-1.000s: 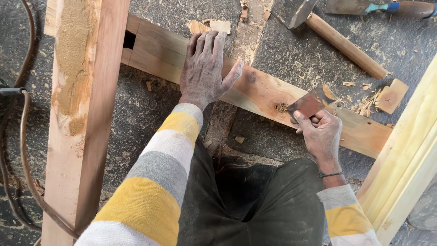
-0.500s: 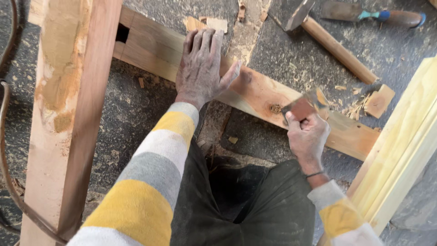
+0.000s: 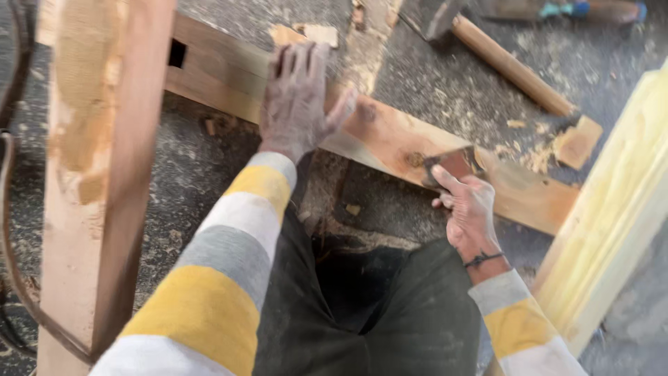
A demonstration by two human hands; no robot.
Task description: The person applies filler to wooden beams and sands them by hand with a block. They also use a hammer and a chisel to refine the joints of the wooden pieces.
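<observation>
Motion since the earlier frames was small: our right hand point(image 3: 467, 209) had slid a little nearer along the plank point(image 3: 390, 143), and the view had swung so the upright beam point(image 3: 104, 174) filled more of the left side. Our left hand point(image 3: 298, 97) lay flat on the plank as before, fingers spread and released, palm pressing the wood. Our right hand was clenched around a small reddish-brown wooden block point(image 3: 456, 166), which rested on the plank's top face near its right end.

What that block was, we could not tell; our fingers covered its near part and blur softened the rest. A rectangular mortise point(image 3: 177, 53) showed in the plank just right of the beam, and the plank's far-left end was hidden behind that beam. A round wooden handle point(image 3: 511, 66) lay far right, its head cut off by the top edge. A pale moulded board point(image 3: 612, 216) ran off the right side.

Between plank and our dark trousers point(image 3: 362, 313) lay open concrete floor point(image 3: 202, 174) strewn with chips; a square offcut point(image 3: 577, 141) sat just beyond the plank's right end.
</observation>
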